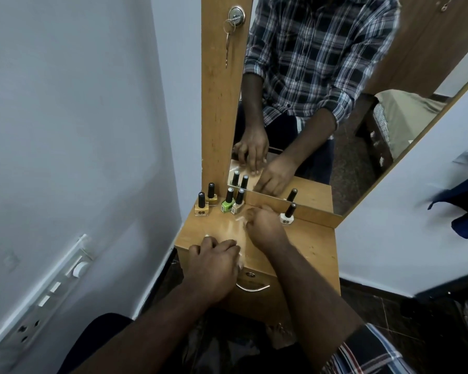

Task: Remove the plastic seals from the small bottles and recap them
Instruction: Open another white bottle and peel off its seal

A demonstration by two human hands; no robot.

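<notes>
A wooden dresser top (308,238) is seen at the centre, with a mirror (362,90) set behind it at one o'clock. A key (228,44) is hung from a lock (236,14) at twelve o'clock. A switchboard (52,290) is mounted at eight o'clock; a drawer handle (253,288) is fitted at six o'clock.

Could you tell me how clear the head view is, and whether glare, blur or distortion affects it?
Head view: wide-angle bending bows the wall and mirror edges; glare sheens the tabletop between the left hand and right hand; the bottles read sharply; the dark object at the right edge is motion-blurred.
</notes>
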